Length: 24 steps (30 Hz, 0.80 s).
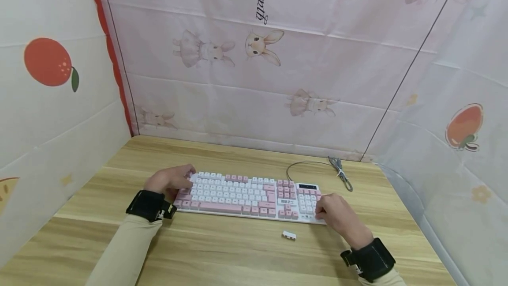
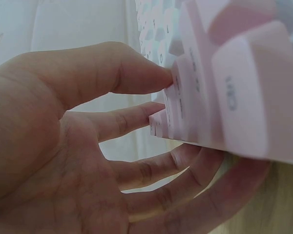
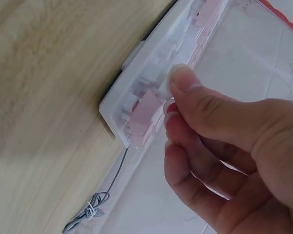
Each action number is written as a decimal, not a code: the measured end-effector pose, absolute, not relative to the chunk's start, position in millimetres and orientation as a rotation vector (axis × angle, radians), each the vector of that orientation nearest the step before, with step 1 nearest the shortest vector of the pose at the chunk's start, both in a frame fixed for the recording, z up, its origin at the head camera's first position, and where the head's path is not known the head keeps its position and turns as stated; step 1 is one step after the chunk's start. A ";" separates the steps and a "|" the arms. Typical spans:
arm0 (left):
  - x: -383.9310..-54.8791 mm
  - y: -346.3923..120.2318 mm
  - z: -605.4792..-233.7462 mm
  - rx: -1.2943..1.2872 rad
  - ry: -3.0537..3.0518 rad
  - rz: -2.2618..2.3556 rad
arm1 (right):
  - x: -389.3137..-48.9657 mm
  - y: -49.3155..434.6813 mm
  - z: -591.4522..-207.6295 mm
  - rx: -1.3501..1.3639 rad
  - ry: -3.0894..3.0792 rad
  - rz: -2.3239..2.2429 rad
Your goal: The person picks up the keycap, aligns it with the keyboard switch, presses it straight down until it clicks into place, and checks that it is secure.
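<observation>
A pink and white keyboard (image 1: 234, 195) lies on the wooden table. My left hand (image 1: 172, 180) grips its left end. In the left wrist view, the thumb rests on the pink keys (image 2: 239, 92) while the other fingers reach along and under the edge. At the number pad's lower right corner is my right hand (image 1: 337, 213), its thumb and forefinger pinching what looks like a white keycap (image 3: 164, 89), mostly hidden by the fingertips. A loose, wide white keycap (image 1: 289, 235) lies on the table in front of the keyboard.
A grey cable (image 1: 339, 173), bundled with a white tie, lies behind the keyboard's right end. The wooden table (image 1: 222, 250) is bounded by a pink printed cloth (image 1: 230, 92) at the back and pale cloths at both sides.
</observation>
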State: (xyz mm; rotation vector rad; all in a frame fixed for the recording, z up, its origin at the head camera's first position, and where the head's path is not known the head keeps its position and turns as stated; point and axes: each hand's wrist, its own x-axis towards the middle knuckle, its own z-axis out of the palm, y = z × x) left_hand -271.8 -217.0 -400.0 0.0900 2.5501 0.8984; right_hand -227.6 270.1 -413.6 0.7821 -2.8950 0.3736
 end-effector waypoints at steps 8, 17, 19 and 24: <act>-271.0 -217.9 -399.3 0.084 2.555 0.884 | -229.4 269.2 -414.4 0.790 -2.910 0.434; -270.9 -217.3 -399.7 0.086 2.563 0.877 | -228.4 268.5 -414.8 0.851 -2.880 0.439; -271.0 -217.0 -400.0 0.079 2.558 0.883 | -228.0 268.7 -415.0 0.846 -2.873 0.437; -271.6 -216.5 -400.6 0.063 2.544 0.897 | -227.6 269.6 -415.1 0.829 -2.864 0.444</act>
